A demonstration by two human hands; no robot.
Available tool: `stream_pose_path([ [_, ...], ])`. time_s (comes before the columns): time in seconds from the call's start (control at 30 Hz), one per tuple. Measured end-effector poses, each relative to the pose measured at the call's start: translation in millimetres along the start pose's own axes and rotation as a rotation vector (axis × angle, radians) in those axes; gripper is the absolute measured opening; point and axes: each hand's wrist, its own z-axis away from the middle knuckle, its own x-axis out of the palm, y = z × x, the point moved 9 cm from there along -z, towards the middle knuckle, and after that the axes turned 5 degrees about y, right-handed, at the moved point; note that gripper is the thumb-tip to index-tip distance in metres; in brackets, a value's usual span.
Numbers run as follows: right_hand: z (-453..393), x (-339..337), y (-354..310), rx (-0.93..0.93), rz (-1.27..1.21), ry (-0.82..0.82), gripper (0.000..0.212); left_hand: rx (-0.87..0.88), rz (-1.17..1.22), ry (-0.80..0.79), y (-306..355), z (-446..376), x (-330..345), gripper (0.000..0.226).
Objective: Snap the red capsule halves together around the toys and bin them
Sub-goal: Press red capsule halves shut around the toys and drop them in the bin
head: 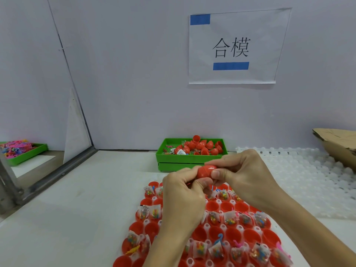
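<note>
A red capsule [205, 172] is held between both hands above the white table. My left hand [183, 191] grips its left end with thumb and curled fingers. My right hand [240, 170] pinches its right end between thumb and fingers. Below the hands lies a tray of red capsule halves [227, 232]; several hold small bagged toys, others are bare. A green bin [190, 160] stands behind at the wall, holding several red capsules and loose halves.
White empty mould trays [308, 180] are stacked at the right, with a torn cardboard box [339, 145] behind them. A second green tray of pink toys [21, 151] sits at the far left beyond a metal-framed partition [77, 116]. A paper sign hangs on the wall.
</note>
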Motion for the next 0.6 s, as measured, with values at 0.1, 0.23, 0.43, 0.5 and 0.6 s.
stream_pose_path([
  [0.1, 0.7, 2.9, 1.3, 0.010, 0.001, -0.050, 0.053, 0.024, -0.053, -0.041, -2.5, 0.0, 3.5, 0.034],
  [0.23, 0.9, 3.1, 2.8, 0.000, 0.028, -0.076, 0.050, 0.075, -0.122, -0.070, -2.7, -1.0, 7.0, 0.028],
  [0.43, 1.1, 3.5, 1.2, -0.040, 0.050, -0.064, 0.052, 0.104, -0.154, -0.051, 1.1, 0.5, 9.3, 0.028],
  [0.5, 1.0, 2.6, 2.1, -0.048, 0.062, -0.050, 0.053, 0.099, -0.150, -0.053, 0.2, 0.1, 10.0, 0.028],
  [0.6, 0.3, 0.7, 3.0, -0.039, 0.068, -0.046, 0.048, 0.104, -0.154, -0.053, -2.5, -0.3, 10.9, 0.028],
])
